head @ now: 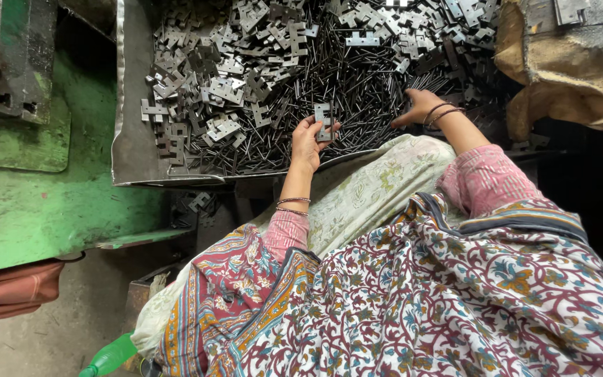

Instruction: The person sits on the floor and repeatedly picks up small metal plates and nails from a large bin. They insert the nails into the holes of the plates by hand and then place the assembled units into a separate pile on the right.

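My left hand point(306, 142) holds a small grey metal hinge plate point(324, 119) upright between thumb and fingers, just above the near edge of a metal tray point(128, 150). My right hand point(418, 107) reaches into the pile of thin dark metal pins point(357, 91) on the tray, fingers curled down among them; whether it grips any pins is hidden. Both wrists carry thin bangles. Heaps of loose hinge plates point(218, 84) cover the tray's left and far side.
A green-painted machine bed point(29, 202) lies to the left. A brown sack point(574, 63) sits at the upper right. A cloth-covered lap point(371, 188) and patterned clothing fill the lower right. A green plastic bottle point(109, 357) lies on the floor.
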